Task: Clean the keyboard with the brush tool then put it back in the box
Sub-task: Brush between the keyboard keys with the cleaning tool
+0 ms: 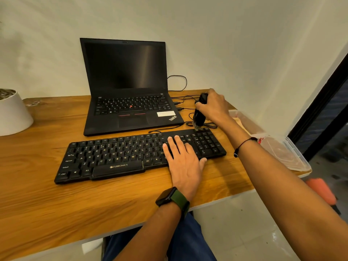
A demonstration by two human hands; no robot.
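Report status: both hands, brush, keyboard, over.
Left hand flat on keyboard. Right hand grips brush, bristles at top right corner. Cable lies just behind.

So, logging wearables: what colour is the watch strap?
Dark green strap, on the left wrist; head view.

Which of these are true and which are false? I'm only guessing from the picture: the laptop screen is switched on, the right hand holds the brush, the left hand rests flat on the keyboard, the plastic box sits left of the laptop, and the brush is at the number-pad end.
1. The laptop screen is switched on. False: the screen is dark.
2. The right hand holds the brush tool. True.
3. The left hand rests flat on the keyboard. True: its fingers lie straight on the keys.
4. The plastic box sits left of the laptop. False: it is at the table's right edge; a white pot stands on the left.
5. The brush is at the number-pad end. True: its bristles are at that far corner.
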